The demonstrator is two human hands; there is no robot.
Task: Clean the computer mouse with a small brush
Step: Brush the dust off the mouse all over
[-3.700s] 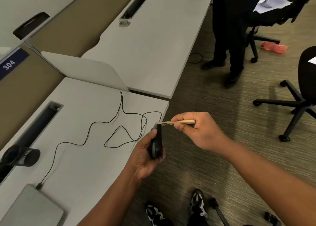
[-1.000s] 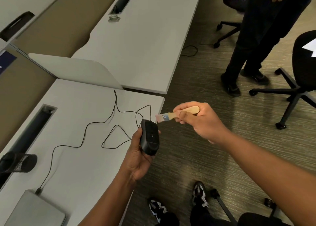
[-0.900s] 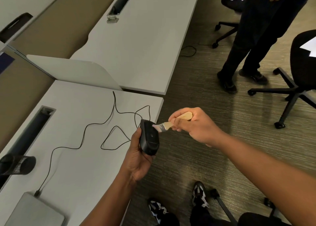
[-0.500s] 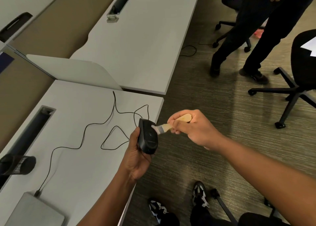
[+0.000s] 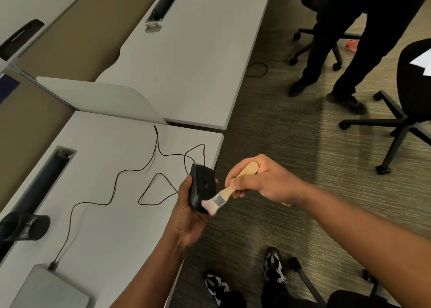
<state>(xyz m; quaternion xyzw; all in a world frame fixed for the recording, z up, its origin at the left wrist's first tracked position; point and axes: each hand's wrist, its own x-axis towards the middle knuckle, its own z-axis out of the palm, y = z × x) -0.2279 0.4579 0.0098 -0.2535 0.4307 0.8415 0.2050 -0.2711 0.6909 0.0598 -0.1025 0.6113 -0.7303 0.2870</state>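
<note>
My left hand (image 5: 186,212) holds a black computer mouse (image 5: 202,186) upright just past the desk's right edge, its flat underside turned toward me. The mouse's thin black cable (image 5: 130,181) loops over the grey desk (image 5: 98,214) to a plug by the laptop. My right hand (image 5: 261,179) grips a small brush with a wooden handle (image 5: 235,184). Its pale bristles (image 5: 211,206) rest against the lower end of the mouse.
A grey laptop (image 5: 46,289) lies at the desk's near left corner and a black cup (image 5: 23,227) lies on its side by the cable slot (image 5: 44,181). A person in dark trousers (image 5: 345,51) stands at the upper right beside a black office chair (image 5: 401,112).
The brush swept from the upper end of the mouse down to its lower end. The standing person shifted their feet.
</note>
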